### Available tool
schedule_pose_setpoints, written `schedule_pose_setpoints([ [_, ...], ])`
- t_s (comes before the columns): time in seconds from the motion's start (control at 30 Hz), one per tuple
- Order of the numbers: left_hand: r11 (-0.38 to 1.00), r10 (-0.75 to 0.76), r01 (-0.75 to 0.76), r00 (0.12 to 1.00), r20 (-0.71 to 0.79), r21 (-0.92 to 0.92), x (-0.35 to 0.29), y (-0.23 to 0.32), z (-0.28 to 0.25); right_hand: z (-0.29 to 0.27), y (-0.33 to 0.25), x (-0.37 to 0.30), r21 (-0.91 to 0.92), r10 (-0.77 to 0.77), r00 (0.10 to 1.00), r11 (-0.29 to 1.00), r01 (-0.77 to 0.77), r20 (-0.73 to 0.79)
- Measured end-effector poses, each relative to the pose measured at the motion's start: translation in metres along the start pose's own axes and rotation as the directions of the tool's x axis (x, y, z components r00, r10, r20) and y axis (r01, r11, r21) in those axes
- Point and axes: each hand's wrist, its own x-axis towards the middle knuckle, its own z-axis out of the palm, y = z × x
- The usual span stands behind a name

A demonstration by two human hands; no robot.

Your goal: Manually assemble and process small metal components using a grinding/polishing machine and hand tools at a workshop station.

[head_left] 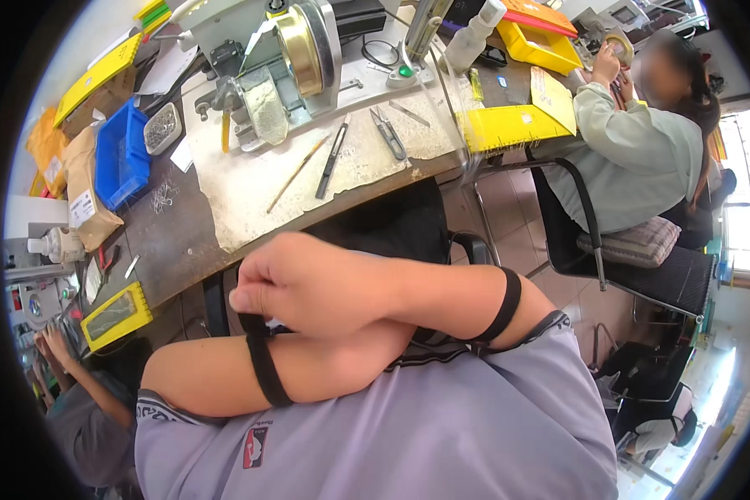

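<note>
My right hand (296, 283) reaches across in front of me with thumb and fingers closed. They pinch a black elastic armband (267, 371) and pull its upper edge away from my left arm (325, 371), which the band circles. A second black armband (506, 304) sits round my right arm near the sleeve. My left arm is folded beneath the right one, and its hand is hidden. On the bench ahead, a thin wooden stick (296, 175), a slim black-handled tool (332, 160) and a pair of snips (388, 136) lie on a stained sheet.
A machine with a brass-coloured wheel (302, 52) stands on the bench (162, 242). Left of it are a blue tray (123, 154) and a dish of small metal parts (163, 129). A co-worker (642, 142) sits at the right, another (92, 417) at the left.
</note>
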Motion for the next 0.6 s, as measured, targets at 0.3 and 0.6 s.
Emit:
schedule_pose_setpoints([
  [0.3,0.811,-0.585,0.566,0.775,0.237,0.149,0.04,0.036,0.025,-0.016,-0.001,-0.009,0.157,0.3,0.954,0.942,-0.295,-0.007],
  [0.6,0.82,-0.51,0.383,0.826,0.239,0.425,0.032,0.045,0.024,-0.005,-0.006,-0.007,0.061,0.306,0.952,0.951,-0.305,-0.019],
])
